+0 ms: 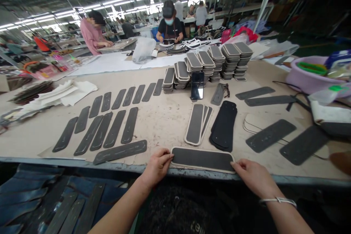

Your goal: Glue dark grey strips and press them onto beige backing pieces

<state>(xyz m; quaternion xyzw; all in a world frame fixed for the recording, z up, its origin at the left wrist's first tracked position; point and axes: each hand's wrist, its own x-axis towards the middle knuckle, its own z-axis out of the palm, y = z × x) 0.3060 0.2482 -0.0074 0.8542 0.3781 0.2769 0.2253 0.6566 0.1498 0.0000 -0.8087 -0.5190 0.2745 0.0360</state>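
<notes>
A long dark grey panel with a pale border and rounded corners (203, 159) lies crosswise at the table's near edge. My left hand (158, 165) pinches its left end between thumb and fingers. At the opposite end, the fingertips of my right hand (251, 172) grip the right corner. Just beyond it lies a small fan of similar bordered panels (195, 124). Beside that fan sits a pile of black panels (223, 126) with rounded ends. To the left, a dark strip with glossy streaks (120, 151) rests near my left hand.
Several stacks of bordered panels (216, 62) stand at the back, with a phone (197, 86) leaning there. Rows of dark strips (95, 131) cover the left. Larger dark pieces (271, 135) and a purple basin (309, 73) are at right. Co-workers (170, 25) work across the table.
</notes>
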